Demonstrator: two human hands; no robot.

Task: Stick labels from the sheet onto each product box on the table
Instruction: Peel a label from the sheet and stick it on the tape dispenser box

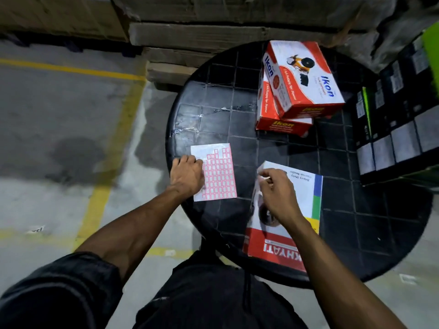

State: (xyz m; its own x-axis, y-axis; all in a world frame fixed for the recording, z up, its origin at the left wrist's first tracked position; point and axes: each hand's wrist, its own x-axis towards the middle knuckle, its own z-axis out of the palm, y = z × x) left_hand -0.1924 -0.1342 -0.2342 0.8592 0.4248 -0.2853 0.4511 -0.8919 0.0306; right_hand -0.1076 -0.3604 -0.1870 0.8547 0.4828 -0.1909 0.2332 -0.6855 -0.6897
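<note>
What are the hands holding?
The right hand pinches a small label by its edge; the left hand presses the label sheet's left edge.

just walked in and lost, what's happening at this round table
A person is labelling boxes at a black round table. The left hand presses on the label sheet, partly used up. The right hand pinches something small, likely a peeled label, over the white box lying near the table's edge. Two stacked Ikon boxes sit at the far side.
</note>
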